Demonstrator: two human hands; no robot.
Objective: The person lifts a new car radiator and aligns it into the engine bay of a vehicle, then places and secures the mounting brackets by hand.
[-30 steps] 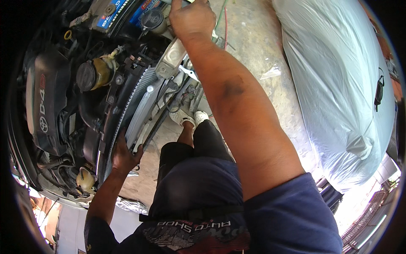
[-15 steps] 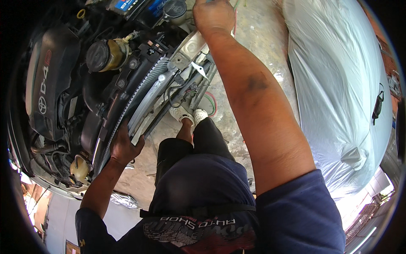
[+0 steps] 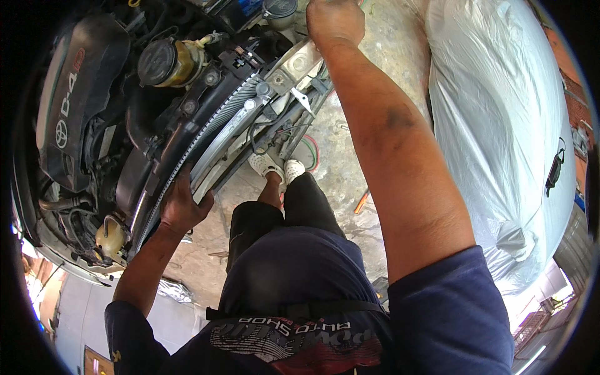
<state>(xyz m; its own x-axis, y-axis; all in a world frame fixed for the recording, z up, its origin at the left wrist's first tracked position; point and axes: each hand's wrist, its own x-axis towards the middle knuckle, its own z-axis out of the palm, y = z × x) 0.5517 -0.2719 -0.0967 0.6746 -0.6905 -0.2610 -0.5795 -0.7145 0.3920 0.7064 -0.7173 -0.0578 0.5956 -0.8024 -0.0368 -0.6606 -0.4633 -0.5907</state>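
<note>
Left hand (image 3: pixel 182 209) gripping radiator (image 3: pixel 212 134), right hand (image 3: pixel 334 22) clasping bracket (image 3: pixel 299 62)

Head camera looks steeply down, close over an open engine bay (image 3: pixel 125 137).

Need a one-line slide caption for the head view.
Person leaning over an open engine bay, left hand gripping the radiator, right hand on the far bracket.

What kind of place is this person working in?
Most likely a car repair yard or workshop. An open engine bay with its radiator exposed fills the left, a car under a silver cover stands on the right, and the ground is bare concrete.
</note>
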